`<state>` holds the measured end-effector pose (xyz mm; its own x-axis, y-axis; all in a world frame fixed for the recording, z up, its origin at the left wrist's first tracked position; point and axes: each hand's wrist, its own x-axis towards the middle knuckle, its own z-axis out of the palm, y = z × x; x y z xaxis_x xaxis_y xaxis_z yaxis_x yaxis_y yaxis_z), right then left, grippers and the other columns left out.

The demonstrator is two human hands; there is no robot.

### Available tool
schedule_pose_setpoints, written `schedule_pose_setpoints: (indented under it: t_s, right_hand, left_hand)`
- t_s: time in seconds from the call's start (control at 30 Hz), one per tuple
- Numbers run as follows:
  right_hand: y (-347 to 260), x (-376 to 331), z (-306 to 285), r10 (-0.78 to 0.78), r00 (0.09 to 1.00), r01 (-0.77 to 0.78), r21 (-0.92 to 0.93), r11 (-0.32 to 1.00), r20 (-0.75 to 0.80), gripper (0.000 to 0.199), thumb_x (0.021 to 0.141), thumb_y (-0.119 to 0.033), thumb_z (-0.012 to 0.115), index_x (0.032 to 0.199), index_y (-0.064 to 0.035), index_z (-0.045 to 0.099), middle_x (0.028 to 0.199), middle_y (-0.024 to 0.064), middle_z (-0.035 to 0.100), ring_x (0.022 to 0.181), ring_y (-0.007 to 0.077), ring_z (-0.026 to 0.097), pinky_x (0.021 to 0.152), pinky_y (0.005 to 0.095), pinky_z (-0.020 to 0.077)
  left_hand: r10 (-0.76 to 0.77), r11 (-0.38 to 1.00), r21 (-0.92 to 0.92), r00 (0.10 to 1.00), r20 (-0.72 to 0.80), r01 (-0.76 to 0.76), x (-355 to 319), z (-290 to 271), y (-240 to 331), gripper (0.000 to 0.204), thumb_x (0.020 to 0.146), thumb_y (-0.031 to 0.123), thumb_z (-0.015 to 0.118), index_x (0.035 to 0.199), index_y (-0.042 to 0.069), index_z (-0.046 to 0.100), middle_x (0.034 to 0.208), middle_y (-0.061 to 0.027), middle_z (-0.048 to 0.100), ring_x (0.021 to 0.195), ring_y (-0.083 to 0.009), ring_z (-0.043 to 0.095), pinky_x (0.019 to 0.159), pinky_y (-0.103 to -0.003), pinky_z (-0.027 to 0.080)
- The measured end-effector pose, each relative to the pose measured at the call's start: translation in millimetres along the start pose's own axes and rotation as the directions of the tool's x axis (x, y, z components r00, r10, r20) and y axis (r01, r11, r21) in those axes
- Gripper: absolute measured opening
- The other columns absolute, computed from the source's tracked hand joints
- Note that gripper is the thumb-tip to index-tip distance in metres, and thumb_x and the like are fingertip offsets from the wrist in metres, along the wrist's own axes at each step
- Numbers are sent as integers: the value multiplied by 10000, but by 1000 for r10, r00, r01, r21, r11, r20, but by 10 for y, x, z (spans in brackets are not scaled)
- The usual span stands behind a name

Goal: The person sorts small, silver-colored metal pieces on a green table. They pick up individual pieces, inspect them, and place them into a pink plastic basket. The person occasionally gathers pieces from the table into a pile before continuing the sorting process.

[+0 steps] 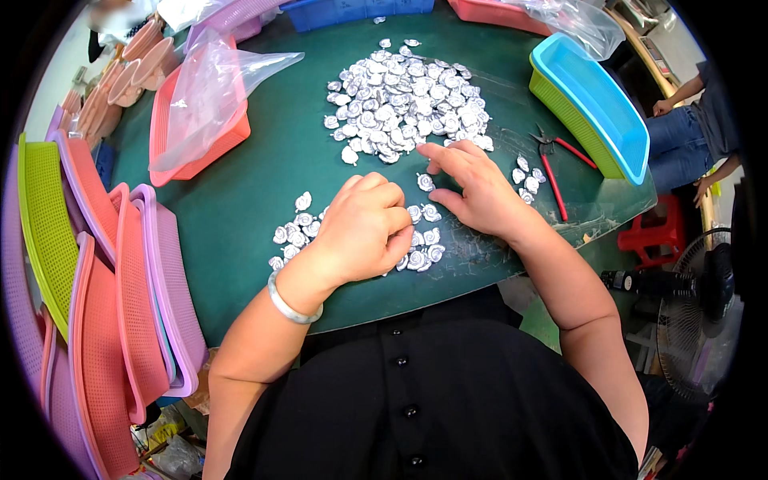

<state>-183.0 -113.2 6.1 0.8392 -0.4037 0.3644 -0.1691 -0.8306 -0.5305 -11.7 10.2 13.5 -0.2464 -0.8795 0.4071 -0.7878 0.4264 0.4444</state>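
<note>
My left hand [366, 229] is closed, its fingers curled over the near part of the green table [240, 296]. Whatever it may hold is hidden beneath the fingers. Just to its right, my right hand [474, 186] has thumb and forefinger apart around a silver-grey rose-shaped piece [426, 182], which lies on the table. A big heap of the same rose-shaped pieces [404, 100] spreads beyond both hands. Smaller groups lie left of my left hand [292, 240] and between the hands and the near edge [420, 258].
Red-handled cutters [554, 176] lie right of a few loose pieces [526, 178]. A blue-and-green basket [588, 112] stands far right, and a red basket with a plastic bag [200, 120] far left. Stacked baskets [120, 280] crowd the left side. A fan [696, 312] and another person [688, 132] are at right.
</note>
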Motion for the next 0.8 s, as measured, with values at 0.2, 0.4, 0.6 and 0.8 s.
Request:
schedule_pose_setpoints:
  t_s: [0.2, 0.4, 0.6, 0.8]
  right_hand:
    - [-9, -4, 59, 57, 998, -57, 30, 998, 1, 585, 673, -14, 686, 1215, -50, 467, 829, 83, 585, 814, 260, 519, 727, 359, 437]
    - [41, -22, 85, 18, 998, -17, 7, 1000, -60, 524, 707, 5, 652, 1200, -26, 477, 765, 77, 603, 753, 277, 548, 700, 342, 455]
    - [31, -43, 71, 363, 928, -341, 568, 749, 78, 464, 784, 20, 613, 1223, -1, 465, 813, 72, 660, 743, 136, 616, 734, 247, 473]
    - [-114, 12, 7, 480, 849, -436, 804, 405, 219, 472, 795, 15, 620, 1231, 54, 442, 831, 71, 658, 760, 91, 594, 714, 226, 468]
  left_hand:
    - [-48, 996, -73, 996, -78, 42, 1, 17, -52, 40, 649, 59, 654, 672, 61, 621, 704, -38, 545, 699, -228, 519, 650, -344, 423]
    - [-122, 992, -54, 982, -144, 115, -7, 41, -112, 35, 669, 58, 651, 694, 53, 627, 698, -51, 557, 690, -244, 521, 631, -352, 431]
    - [-208, 977, -85, 962, -179, 196, -12, 54, -126, 53, 715, 76, 644, 759, 47, 643, 729, -65, 582, 715, -260, 531, 646, -360, 439]
    - [-302, 923, -306, 934, -190, 236, -8, 75, -109, 87, 743, 105, 655, 799, 39, 651, 749, -57, 595, 734, -231, 549, 656, -340, 446]
